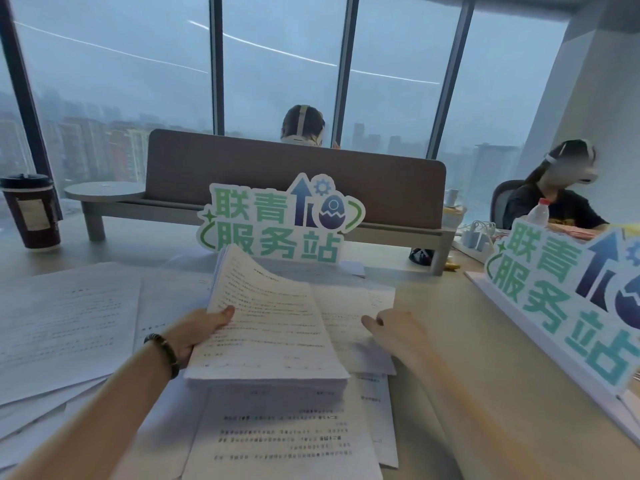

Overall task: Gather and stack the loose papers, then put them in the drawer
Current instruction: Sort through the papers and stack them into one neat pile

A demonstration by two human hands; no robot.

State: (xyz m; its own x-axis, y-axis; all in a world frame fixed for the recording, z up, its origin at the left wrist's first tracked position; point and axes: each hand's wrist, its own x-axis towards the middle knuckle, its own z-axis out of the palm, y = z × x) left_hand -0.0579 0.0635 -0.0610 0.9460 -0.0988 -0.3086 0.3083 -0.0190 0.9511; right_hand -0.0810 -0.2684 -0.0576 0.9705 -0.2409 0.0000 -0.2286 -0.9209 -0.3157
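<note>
Loose papers [69,317] are covering the desk [450,327] left of the holding hand [199,329]; a sign [280,221] is standing just behind, another sign [568,306] right.

Coffee cup [30,211] is set far left; two signs [280,221] [568,299] are stood up; divider [294,174] and bottle [537,212] are placed behind.
</note>
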